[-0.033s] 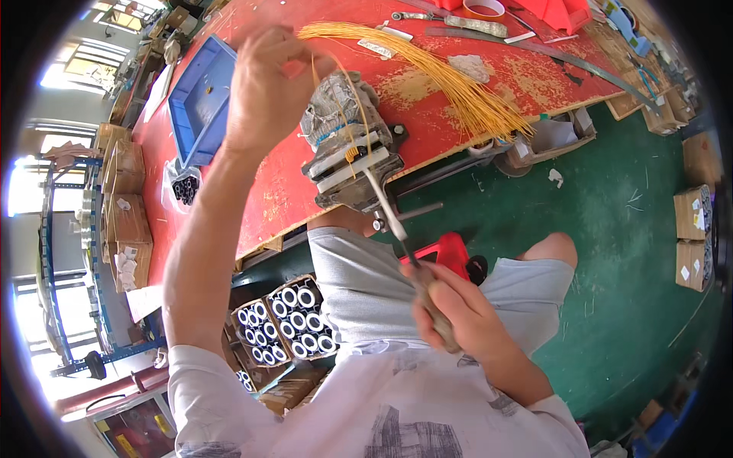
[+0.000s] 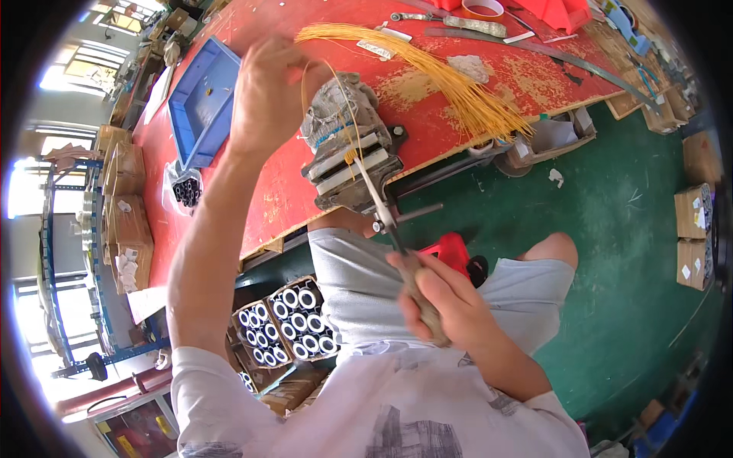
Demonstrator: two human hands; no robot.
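Observation:
My left hand [image 2: 267,95] is raised over the red bench, its fingers pinched on a thin orange wire [image 2: 352,103]. That wire loops up and down again to a small golden coil-like piece [image 2: 350,156] at the jaws of the bench vise [image 2: 336,185]. A grey cloth-like wrapping [image 2: 336,103] covers the vise's rear. My right hand [image 2: 450,301] is closed around the handle of a tool with a dark shank and a pale, narrow blade [image 2: 374,191]. The blade's end is at the coil piece; whether they touch I cannot tell. Motion blurs both hands.
A bundle of orange wires [image 2: 427,65] lies across the red bench [image 2: 282,198]. On the left are a blue tray [image 2: 202,103] and a bag of black parts [image 2: 185,189]. Below the bench edge are boxes of white-ringed parts [image 2: 305,317] and a red object [image 2: 452,252].
My right hand and the tool have moved up and to the left, toward the vise. My left hand has shifted slightly, and the wire loop leans further left.

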